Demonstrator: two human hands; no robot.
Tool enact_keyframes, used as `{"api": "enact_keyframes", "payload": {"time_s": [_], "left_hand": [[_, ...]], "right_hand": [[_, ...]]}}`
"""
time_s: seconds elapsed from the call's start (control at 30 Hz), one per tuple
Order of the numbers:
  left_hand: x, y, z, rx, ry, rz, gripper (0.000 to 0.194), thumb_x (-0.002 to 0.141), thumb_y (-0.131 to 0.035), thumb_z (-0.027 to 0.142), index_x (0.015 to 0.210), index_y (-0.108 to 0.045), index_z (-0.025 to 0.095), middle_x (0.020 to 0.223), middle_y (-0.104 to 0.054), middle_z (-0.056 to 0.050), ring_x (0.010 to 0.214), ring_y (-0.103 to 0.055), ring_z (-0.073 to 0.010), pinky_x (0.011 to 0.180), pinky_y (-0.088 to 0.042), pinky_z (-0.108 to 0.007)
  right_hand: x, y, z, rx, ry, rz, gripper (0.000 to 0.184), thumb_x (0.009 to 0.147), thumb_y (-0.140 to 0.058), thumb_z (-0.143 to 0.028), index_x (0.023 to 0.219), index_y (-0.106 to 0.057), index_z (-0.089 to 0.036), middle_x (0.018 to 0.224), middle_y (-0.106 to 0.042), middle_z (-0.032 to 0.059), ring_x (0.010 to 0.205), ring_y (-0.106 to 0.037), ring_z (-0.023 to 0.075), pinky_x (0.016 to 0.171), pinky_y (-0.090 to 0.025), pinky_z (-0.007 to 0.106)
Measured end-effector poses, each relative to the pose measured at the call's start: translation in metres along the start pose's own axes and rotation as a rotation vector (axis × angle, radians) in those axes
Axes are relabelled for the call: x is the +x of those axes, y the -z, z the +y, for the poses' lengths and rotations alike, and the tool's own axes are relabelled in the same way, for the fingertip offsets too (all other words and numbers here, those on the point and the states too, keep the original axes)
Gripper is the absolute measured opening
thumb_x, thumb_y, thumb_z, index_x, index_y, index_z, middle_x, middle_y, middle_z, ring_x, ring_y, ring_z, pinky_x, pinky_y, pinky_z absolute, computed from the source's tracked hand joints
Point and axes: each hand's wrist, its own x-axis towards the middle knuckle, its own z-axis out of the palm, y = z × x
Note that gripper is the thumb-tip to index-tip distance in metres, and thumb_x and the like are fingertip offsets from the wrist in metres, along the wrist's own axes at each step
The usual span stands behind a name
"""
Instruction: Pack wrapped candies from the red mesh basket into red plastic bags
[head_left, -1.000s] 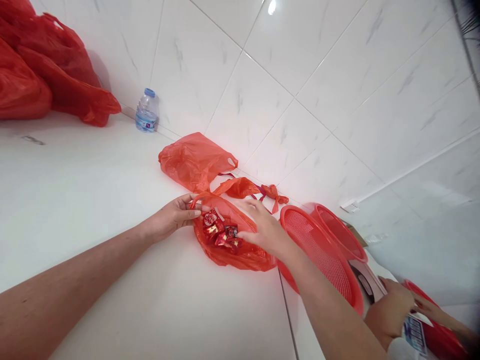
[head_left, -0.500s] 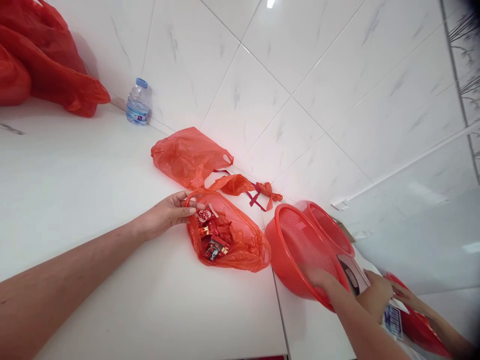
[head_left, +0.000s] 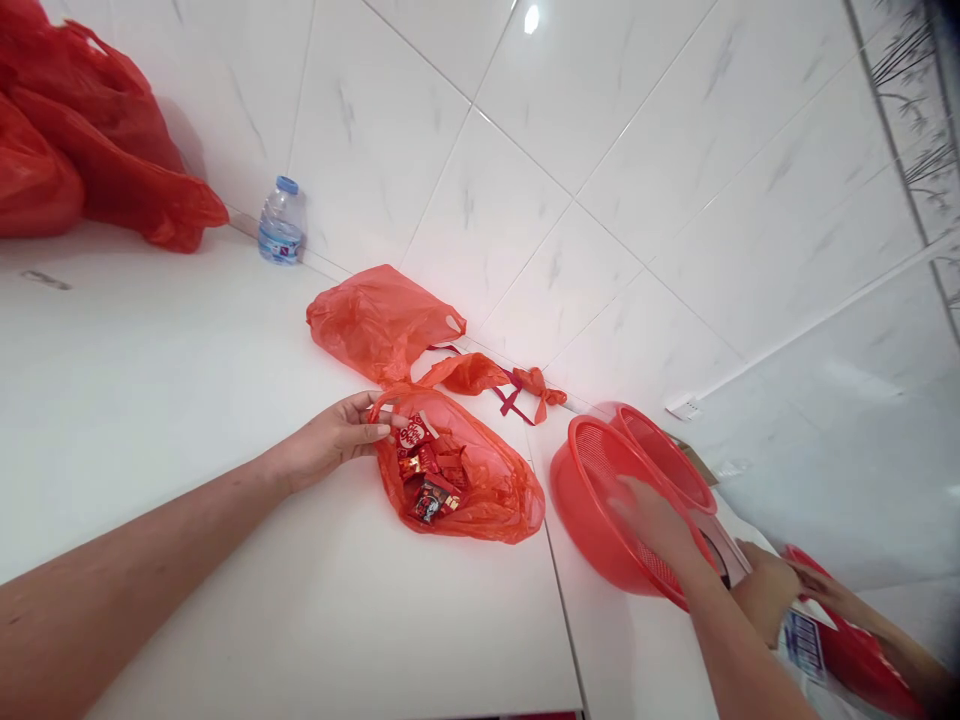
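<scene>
My left hand (head_left: 334, 440) pinches the near-left rim of a thin red plastic bag (head_left: 495, 490) and holds its mouth open. Several small wrapped snacks, in red and black packets (head_left: 435, 498), lie inside it. My right hand (head_left: 652, 515) hangs over the mouth of a red perforated basket (head_left: 592, 535). Its fingers are smeared by motion, so whether they hold anything cannot be made out.
A second red basket (head_left: 667, 455) stands behind the first. Other red bags (head_left: 382, 320) lie along the tiled wall, near a water bottle (head_left: 281, 225). At the right, a co-worker's hands (head_left: 772, 590) are by a red bag (head_left: 862, 650).
My right hand has lifted slightly from inside the front basket toward its rim. My left hand keeps its hold on the bag. The view has shifted a little.
</scene>
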Motion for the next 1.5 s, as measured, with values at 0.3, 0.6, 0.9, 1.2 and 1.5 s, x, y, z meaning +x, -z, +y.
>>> {"api": "enact_keyframes", "payload": {"time_s": [0.3, 0.6, 0.9, 1.2, 1.5], "left_hand": [[-0.009, -0.001, 0.01, 0.196, -0.015, 0.093, 0.041, 0.072, -0.072, 0.036, 0.109, -0.056, 0.026, 0.106, -0.066, -0.005, 0.09, -0.061, -0.0179, 0.081, -0.05, -0.034], [-0.025, -0.014, 0.023, 0.61, 0.036, 0.22, 0.038, 0.073, -0.064, 0.051, 0.101, -0.061, 0.025, 0.093, -0.061, -0.002, 0.087, -0.056, -0.0191, 0.075, -0.045, -0.032], [-0.018, -0.038, 0.022, 0.817, 0.131, 0.149, 0.033, 0.075, -0.058, 0.052, 0.074, -0.06, 0.019, 0.067, -0.054, 0.002, 0.066, -0.049, -0.014, 0.065, -0.041, -0.028], [0.033, -0.114, 0.139, 0.677, -0.416, 0.157, 0.024, 0.075, -0.066, 0.041, 0.076, -0.061, 0.017, 0.068, -0.056, 0.001, 0.062, -0.051, -0.0104, 0.062, -0.044, -0.024], [0.032, -0.156, 0.152, 0.63, -0.66, 0.181, 0.027, 0.077, -0.064, 0.031, 0.102, -0.061, 0.021, 0.069, -0.051, 0.004, 0.057, -0.046, -0.0074, 0.057, -0.042, -0.021]], "right_hand": [[-0.057, -0.02, -0.108, 0.079, 0.308, 0.032, 0.036, 0.09, -0.045, -0.05, 0.1, -0.056, -0.018, 0.069, -0.062, 0.0017, 0.055, -0.057, 0.0156, 0.047, -0.038, 0.025], [-0.076, -0.061, -0.113, 0.037, 0.266, 0.057, 0.035, 0.093, -0.04, -0.045, 0.105, -0.056, -0.017, 0.08, -0.064, 0.0078, 0.069, -0.061, 0.0209, 0.058, -0.04, 0.03], [-0.06, -0.093, -0.107, 0.47, -0.13, -0.342, 0.011, 0.08, -0.049, -0.03, 0.076, -0.055, -0.022, 0.084, -0.062, 0.0017, 0.064, -0.056, 0.0147, 0.056, -0.036, 0.026], [-0.012, -0.003, -0.081, 1.143, -0.291, 0.26, 0.02, 0.084, -0.053, -0.04, 0.078, -0.054, -0.021, 0.072, -0.057, -0.002, 0.062, -0.05, 0.0117, 0.06, -0.041, 0.025], [-0.005, 0.01, -0.079, 1.569, -0.298, 0.473, 0.019, 0.083, -0.06, -0.038, 0.078, -0.054, -0.021, 0.072, -0.054, -0.002, 0.063, -0.049, 0.0104, 0.059, -0.042, 0.024]]}}
